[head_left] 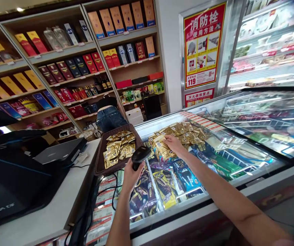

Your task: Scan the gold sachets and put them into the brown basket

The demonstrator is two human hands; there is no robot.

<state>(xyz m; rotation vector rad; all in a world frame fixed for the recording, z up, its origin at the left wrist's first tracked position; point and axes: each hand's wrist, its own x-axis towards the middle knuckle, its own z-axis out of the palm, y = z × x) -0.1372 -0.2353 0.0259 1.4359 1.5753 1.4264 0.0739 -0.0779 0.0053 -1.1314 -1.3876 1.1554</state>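
My left hand [131,177] is closed around the grip of a black barcode scanner [141,153], whose head points toward the gold packets on the glass. My right hand [174,143] pinches the edge of a gold foil packet [160,141] at the near left side of a spread of similar packets [188,132]. These lie on the glass top of a chest freezer [159,198]. Left of them stands a brown woven basket [99,162] holding several more gold packets [120,147]. The scanner's head is close to the basket's right corner.
A checkout counter [77,181] with a black terminal [16,177] is on the left, and a black cable [115,191] loops beside the freezer. A person in jeans [111,118] bends at the shelves behind. A refrigerated display [270,51] stands at the right.
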